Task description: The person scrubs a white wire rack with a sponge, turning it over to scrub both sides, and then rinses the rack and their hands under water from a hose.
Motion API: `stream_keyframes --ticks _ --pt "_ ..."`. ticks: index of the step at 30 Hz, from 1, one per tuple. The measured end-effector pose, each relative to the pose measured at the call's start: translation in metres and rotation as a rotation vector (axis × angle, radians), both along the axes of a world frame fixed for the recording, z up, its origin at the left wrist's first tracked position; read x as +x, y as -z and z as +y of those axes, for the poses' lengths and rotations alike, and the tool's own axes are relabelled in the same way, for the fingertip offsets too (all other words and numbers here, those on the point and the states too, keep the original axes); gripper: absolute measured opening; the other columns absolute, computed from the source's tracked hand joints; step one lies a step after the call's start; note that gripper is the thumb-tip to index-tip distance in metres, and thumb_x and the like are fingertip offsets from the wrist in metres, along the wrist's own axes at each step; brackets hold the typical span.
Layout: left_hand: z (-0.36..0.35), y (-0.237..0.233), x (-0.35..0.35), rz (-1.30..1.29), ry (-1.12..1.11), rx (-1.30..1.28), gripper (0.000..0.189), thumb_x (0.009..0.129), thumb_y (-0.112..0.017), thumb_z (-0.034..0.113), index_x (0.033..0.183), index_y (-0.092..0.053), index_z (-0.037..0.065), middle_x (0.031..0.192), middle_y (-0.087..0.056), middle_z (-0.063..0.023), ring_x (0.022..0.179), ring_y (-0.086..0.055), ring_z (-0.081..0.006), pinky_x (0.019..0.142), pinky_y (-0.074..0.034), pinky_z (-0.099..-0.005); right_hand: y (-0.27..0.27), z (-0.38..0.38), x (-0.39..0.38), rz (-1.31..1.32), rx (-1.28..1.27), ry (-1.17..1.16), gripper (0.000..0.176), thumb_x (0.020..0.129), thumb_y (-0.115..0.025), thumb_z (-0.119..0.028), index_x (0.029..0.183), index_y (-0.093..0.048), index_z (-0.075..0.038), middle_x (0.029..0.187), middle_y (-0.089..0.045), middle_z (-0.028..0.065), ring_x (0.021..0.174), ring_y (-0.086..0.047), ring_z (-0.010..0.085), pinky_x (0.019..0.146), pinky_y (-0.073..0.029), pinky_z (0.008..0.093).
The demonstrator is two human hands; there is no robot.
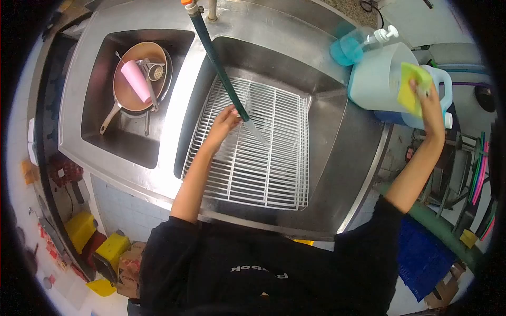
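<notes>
My left hand (225, 124) is over the right sink basin, its fingers closed at the lower end of a dark green hose (217, 58). Water runs from the hose onto white wire racks (253, 168) that lie in the basin. Out to the right, my right hand (428, 97) grips a yellow-green sponge (408, 90), which it holds up in front of a large translucent jug (377, 79). Part of the sponge is hidden by the fingers.
In the left basin (97, 105) sit a tan frying pan (124, 92), a pink cup (136, 81) and some utensils. A pump bottle of blue liquid (348, 50) stands behind the jug. The steel counter's front edge (363, 184) runs close to my body.
</notes>
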State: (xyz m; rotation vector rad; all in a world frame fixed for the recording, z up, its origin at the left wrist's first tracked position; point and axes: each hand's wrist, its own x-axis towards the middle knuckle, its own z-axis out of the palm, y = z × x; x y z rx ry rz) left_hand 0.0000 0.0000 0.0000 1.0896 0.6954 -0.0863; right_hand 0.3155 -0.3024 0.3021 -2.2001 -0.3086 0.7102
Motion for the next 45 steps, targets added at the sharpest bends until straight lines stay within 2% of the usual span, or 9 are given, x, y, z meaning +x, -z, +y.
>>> stream_keyframes --ticks 5,6,9,13,21,24,32,35,45 --pt "0.002 -0.041 -0.074 0.043 0.199 1.397 0.038 0.083 -0.06 0.017 0.116 -0.049 0.002 0.108 -0.054 -0.0149 0.099 -0.053 -0.0309 0.085 -0.042 -0.0377 0.17 0.021 -0.127 0.193 0.04 -0.46 0.037 0.08 -0.062 -0.017 0.114 -0.054 -0.005 0.1 -0.061 0.0091 0.089 -0.06 0.0178 0.075 -0.049 0.034" --pt "-0.007 -0.065 -0.088 0.134 0.187 1.565 0.038 0.08 -0.061 0.015 0.114 -0.049 0.003 0.108 -0.053 -0.0151 0.098 -0.052 -0.0316 0.081 -0.042 -0.0387 0.219 0.043 -0.146 0.093 -0.374 -0.55 0.037 0.08 -0.058 -0.012 0.116 -0.054 -0.004 0.106 -0.061 0.0158 0.09 -0.061 0.0259 0.076 -0.048 0.0378" --pt "-0.015 -0.071 -0.132 0.377 0.281 1.506 0.039 0.08 -0.057 0.008 0.116 -0.045 -0.001 0.103 -0.05 -0.0147 0.095 -0.053 -0.0338 0.076 -0.044 -0.0415 0.371 0.061 -0.171 -0.337 -0.494 0.06 0.02 0.082 -0.049 -0.005 0.1 -0.058 0.0 0.095 -0.059 0.0203 0.087 -0.058 0.0353 0.077 -0.047 0.0447" --pt "-0.006 -0.061 -0.144 0.42 0.296 1.386 0.028 0.083 -0.043 -0.002 0.111 -0.042 -0.002 0.098 -0.049 -0.0194 0.089 -0.053 -0.0401 0.071 -0.046 -0.0465 0.455 0.175 -0.236 -0.707 -0.597 -0.105 0.021 0.087 -0.044 -0.019 0.095 -0.059 -0.006 0.089 -0.059 0.0137 0.083 -0.057 0.0276 0.068 -0.048 0.0372" --pt "0.022 -0.053 -0.134 0.519 0.425 1.114 0.011 0.088 -0.041 0.003 0.098 -0.041 -0.001 0.09 -0.051 -0.0255 0.084 -0.052 -0.0452 0.07 -0.044 -0.0503 0.402 0.132 -0.22 -0.585 -0.515 -0.284 0.03 0.087 -0.048 -0.022 0.114 -0.057 -0.012 0.097 -0.059 0.0103 0.094 -0.057 0.0273 0.08 -0.039 0.0578" --pt "0.024 -0.049 -0.139 0.398 0.37 1.118 0.012 0.09 -0.04 0.007 0.097 -0.043 -0.002 0.09 -0.052 -0.0257 0.083 -0.052 -0.0445 0.07 -0.043 -0.0497 0.438 0.079 -0.176 -0.523 -0.754 0.251 0.01 0.079 -0.054 -0.01 0.079 -0.062 -0.005 0.082 -0.063 0.0088 0.075 -0.061 0.0229 0.067 -0.047 0.0464" --pt "0.023 -0.046 -0.139 0.334 0.303 1.087 0.014 0.09 -0.041 0.007 0.088 -0.049 -0.004 0.087 -0.052 -0.0256 0.08 -0.051 -0.044 0.07 -0.041 -0.0474 0.471 0.122 -0.195 -0.647 -0.23 -0.186 0.026 0.075 -0.047 0.006 0.094 -0.063 0.0 0.082 -0.06 0.0199 0.085 -0.057 0.0321 0.08 -0.045 0.0433" --pt "0.024 -0.045 -0.139 0.321 0.285 1.101 0.012 0.09 -0.042 0.005 0.088 -0.049 -0.004 0.086 -0.052 -0.0253 0.08 -0.051 -0.0431 0.07 -0.042 -0.0466 0.451 0.053 -0.156 -0.456 -0.396 0.208 0.023 0.074 -0.049 0.005 0.088 -0.066 0.0 0.085 -0.059 0.0237 0.076 -0.058 0.0364 0.07 -0.048 0.0434" --pt "0.022 -0.04 -0.14 0.316 0.287 1.132 0.01 0.088 -0.044 0.004 0.089 -0.05 -0.004 0.085 -0.051 -0.0236 0.077 -0.05 -0.0425 0.067 -0.041 -0.0469 0.456 0.053 -0.157 -0.539 -0.399 -0.167 0.021 0.081 -0.05 -0.002 0.096 -0.065 -0.001 0.098 -0.059 0.0242 0.099 -0.055 0.0367 0.091 -0.042 0.0426"
